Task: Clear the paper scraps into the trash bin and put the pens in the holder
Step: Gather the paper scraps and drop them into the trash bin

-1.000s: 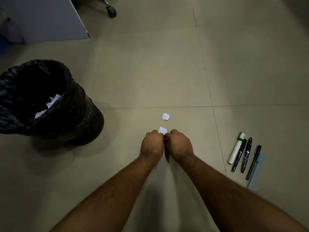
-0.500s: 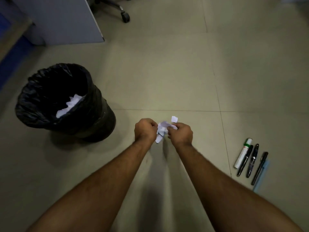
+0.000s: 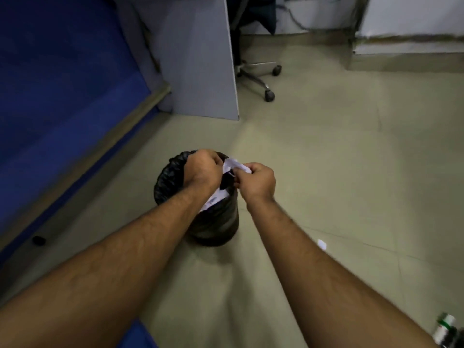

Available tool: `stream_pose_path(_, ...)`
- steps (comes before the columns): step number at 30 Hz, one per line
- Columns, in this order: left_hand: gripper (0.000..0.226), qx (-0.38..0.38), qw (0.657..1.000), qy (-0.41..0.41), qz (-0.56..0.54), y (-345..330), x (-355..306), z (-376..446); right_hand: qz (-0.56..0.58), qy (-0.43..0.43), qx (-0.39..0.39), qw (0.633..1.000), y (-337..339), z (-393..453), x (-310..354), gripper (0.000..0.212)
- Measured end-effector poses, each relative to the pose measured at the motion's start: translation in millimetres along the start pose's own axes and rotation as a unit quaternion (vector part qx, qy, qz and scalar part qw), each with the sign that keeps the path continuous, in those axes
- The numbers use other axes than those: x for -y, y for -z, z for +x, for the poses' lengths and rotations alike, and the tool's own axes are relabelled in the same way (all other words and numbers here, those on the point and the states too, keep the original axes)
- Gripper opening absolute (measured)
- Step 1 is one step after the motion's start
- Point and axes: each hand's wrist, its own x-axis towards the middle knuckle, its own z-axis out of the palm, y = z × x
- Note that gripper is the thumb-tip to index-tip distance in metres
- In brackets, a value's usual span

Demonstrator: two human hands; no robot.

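Note:
My left hand [image 3: 202, 169] and my right hand [image 3: 257, 180] are held together over the black-bagged trash bin [image 3: 221, 222], both closed on a bunch of white paper scraps [image 3: 234, 165]. More white paper [image 3: 213, 200] lies inside the bin, partly hidden by my left forearm. One small scrap [image 3: 322, 244] rests on the floor right of my right forearm. The white marker with a green band [image 3: 444, 327] and dark pens beside it show at the bottom right corner, mostly cut off. No pen holder is in view.
A blue wall panel [image 3: 62, 96] runs along the left. A grey desk partition [image 3: 200, 59] stands behind the bin, with an office chair base and castors [image 3: 268, 94] to its right. Beige tiled floor [image 3: 339, 159] stretches to the right. A small black object [image 3: 39, 240] lies by the left baseboard.
Both hands lifted the gathered scraps off the floor and carried them left over the bin. The view swung up and left, pushing the pens to the bottom right corner.

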Motion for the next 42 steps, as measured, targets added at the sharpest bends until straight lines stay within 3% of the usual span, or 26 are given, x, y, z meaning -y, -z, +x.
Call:
stream_pose_path(5, 0.014, 0.036, 0.998, 0.041, 0.01, -1, 49, 14, -0.198, 0.055, 0.103, 0.973, -56, -4, 1, 0.031)
stream_pose_path(7, 0.022, 0.04, 0.997, 0.055, 0.023, -6, 62, 16, -0.267, 0.067, 0.132, 0.952, -63, -4, -4, 0.016)
stream_pose_path(9, 0.029, 0.051, 0.997, 0.054, 0.014, -7, 65, 18, -0.306, 0.084, 0.127, 0.94, -59, -4, -3, 0.017)
stream_pose_path(14, 0.028, 0.062, 0.998, -0.026, 0.016, -8, 35, 17, -0.246, 0.106, 0.064, 0.961, -26, -7, 5, 0.032)
stream_pose_path(19, 0.028, 0.043, 0.988, -0.146, 0.034, -30, -20, -8, -0.152, 0.076, -0.062, 0.984, 34, 2, 2, 0.025)
stream_pose_path(21, 0.029, 0.037, 0.974, -0.214, 0.064, -49, -34, -21, -0.147, 0.058, -0.08, 0.984, 56, 7, -7, 0.026)
stream_pose_path(28, 0.036, 0.206, 0.95, -0.229, 0.059, -176, -38, -98, -0.216, -0.027, -0.089, 0.972, 144, 8, -119, 0.029)
stream_pose_path(33, 0.04, 0.352, 0.896, -0.241, 0.128, -257, 4, -149, -0.273, -0.116, -0.042, 0.954, 193, -13, -225, 0.034)
stream_pose_path(36, 0.033, 0.373, 0.877, -0.245, 0.179, -278, 31, -168, -0.322, -0.104, -0.015, 0.941, 201, -19, -258, 0.044)
stream_pose_path(39, 0.054, 0.358, 0.871, -0.264, 0.21, -289, 41, -175, -0.44, -0.056, 0.019, 0.896, 203, -10, -272, 0.066)
stream_pose_path(42, 0.055, 0.33, 0.878, -0.271, 0.219, -300, 37, -179, -0.502, -0.013, 0.075, 0.862, 201, 6, -277, 0.073)
